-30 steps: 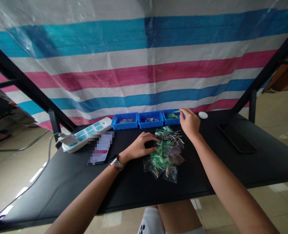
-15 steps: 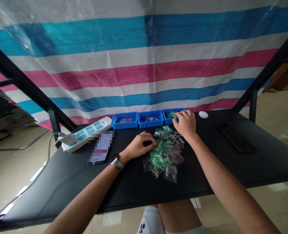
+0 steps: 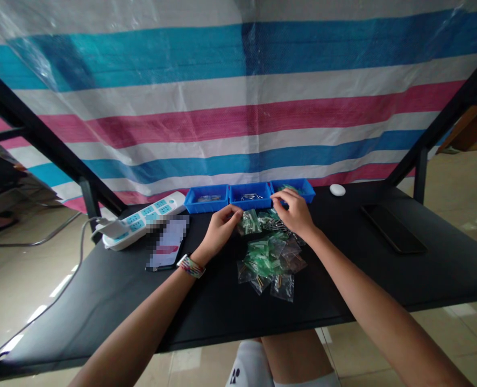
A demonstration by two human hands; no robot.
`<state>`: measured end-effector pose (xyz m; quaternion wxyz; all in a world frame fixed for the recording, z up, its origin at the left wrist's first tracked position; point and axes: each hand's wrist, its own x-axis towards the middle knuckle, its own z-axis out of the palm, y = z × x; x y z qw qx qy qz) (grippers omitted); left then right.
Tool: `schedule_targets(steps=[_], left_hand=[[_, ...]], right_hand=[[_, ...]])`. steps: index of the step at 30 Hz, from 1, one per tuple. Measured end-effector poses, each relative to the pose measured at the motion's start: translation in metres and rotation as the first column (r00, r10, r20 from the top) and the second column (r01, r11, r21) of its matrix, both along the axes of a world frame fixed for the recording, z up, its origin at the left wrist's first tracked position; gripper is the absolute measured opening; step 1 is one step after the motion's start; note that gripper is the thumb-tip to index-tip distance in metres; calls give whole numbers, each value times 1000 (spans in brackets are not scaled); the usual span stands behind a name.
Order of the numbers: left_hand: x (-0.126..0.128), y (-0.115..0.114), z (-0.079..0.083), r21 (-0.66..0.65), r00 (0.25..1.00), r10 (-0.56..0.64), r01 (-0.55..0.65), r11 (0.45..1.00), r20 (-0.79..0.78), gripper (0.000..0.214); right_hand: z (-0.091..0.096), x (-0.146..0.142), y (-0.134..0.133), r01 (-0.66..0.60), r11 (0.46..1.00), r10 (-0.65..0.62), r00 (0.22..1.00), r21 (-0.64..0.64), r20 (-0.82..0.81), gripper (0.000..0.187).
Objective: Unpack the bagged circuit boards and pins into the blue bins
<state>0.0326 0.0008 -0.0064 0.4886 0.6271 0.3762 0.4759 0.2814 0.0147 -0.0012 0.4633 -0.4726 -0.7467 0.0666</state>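
My left hand (image 3: pixel 221 230) pinches the edge of a small clear plastic bag (image 3: pixel 250 222) with green pieces in it, held up over the table. My right hand (image 3: pixel 295 213) is in front of the right blue bin (image 3: pixel 311 193); its thumb and forefinger are pressed together, and whatever is between them is too small to make out. Under the right hand lie loose metal pins (image 3: pixel 280 226), partly covered by it. Nearer to me spreads a pile of small bags (image 3: pixel 264 255), many with green pieces, some with brass-coloured pins.
A middle blue bin (image 3: pixel 249 204) holds metal pins, and a left blue bin (image 3: pixel 206 206) holds small pieces. Left stand a power strip (image 3: pixel 145 217) and a lit phone (image 3: pixel 169 243). Right lie a white oval object (image 3: pixel 337 190) and a dark phone (image 3: pixel 393 228). A striped sheet (image 3: pixel 222 123) hangs behind.
My left hand has moved up from the pile and lifted a green bag. My right hand has come out of the right bin, moving left and toward me.
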Motion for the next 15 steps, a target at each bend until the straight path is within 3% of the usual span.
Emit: schedule_targets(steps=[2, 4, 7, 10, 15], left_hand=[[0, 1, 0, -31, 999, 20, -19, 999, 45, 41], [0, 2, -1, -52, 997, 40, -36, 998, 70, 42], [0, 2, -1, -76, 995, 40, -33, 997, 92, 42], [0, 2, -1, -95, 991, 21, -8, 995, 133, 40], [-1, 0, 0, -145, 986, -57, 80, 986, 158, 38]], right_hand=[[-1, -16, -8, -235, 963, 218, 967, -135, -130, 24], [-3, -29, -13, -364, 896, 297, 917, -256, -267, 24], [-9, -40, -16, -463, 818, 289, 844, -342, -453, 26], [-11, -43, -14, -518, 773, 234, 770, -366, -594, 27], [-9, -43, -13, -513, 783, 160, 713, -352, -683, 28]])
